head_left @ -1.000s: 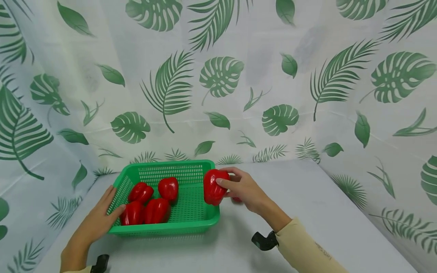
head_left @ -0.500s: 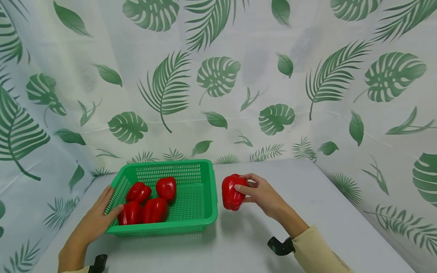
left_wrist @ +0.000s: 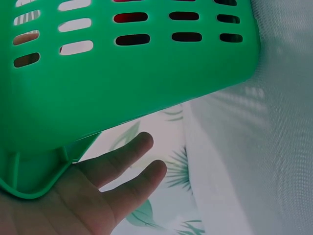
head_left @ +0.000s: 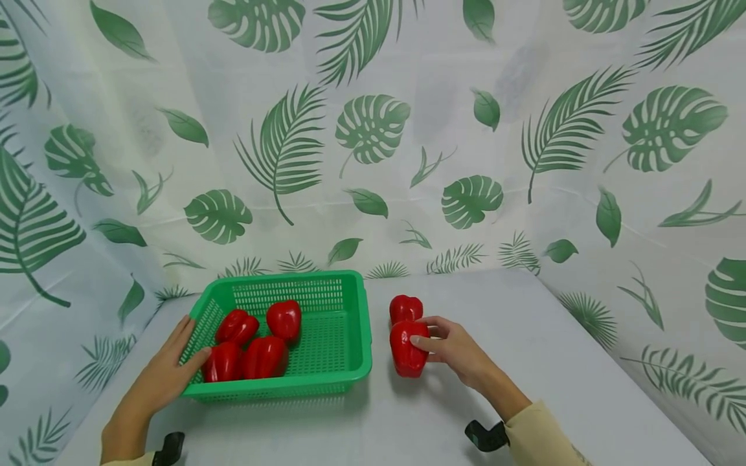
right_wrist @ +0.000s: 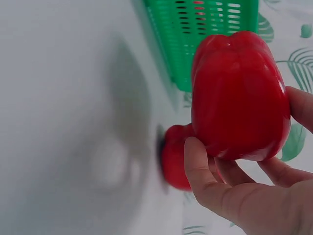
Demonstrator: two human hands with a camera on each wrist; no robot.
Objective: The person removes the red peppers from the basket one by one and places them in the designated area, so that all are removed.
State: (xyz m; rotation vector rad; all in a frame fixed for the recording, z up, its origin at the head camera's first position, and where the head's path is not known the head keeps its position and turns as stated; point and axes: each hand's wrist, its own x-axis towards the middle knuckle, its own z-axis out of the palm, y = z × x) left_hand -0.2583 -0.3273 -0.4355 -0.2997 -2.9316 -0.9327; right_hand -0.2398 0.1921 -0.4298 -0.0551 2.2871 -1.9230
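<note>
My right hand (head_left: 457, 349) holds a glossy red bell pepper (head_left: 408, 355) close over the table, right of the green basket (head_left: 280, 386). In the right wrist view, its thumb and fingertips grip the lower end and side of this pepper (right_wrist: 239, 98). Just behind stands another red bell pepper (head_left: 406, 308), partly covered by the held one. My left hand (head_left: 163, 372) rests on the basket's left rim, thumb over the front corner. Two of its fingers (left_wrist: 134, 191) stretch out straight beside the basket wall in the left wrist view; the others are hidden.
Several red bell peppers (head_left: 267, 358) lie in the basket's left half, its mesh floor (head_left: 320, 343) bare on the right. A white table (head_left: 513, 310) carries everything. Leaf-patterned cloth (head_left: 373, 129) hangs behind and at both sides.
My right hand has carried the bell pepper from over the basket's right edge rightward, then down and toward me, uncovering the pepper behind. The left hand keeps its place on the basket.
</note>
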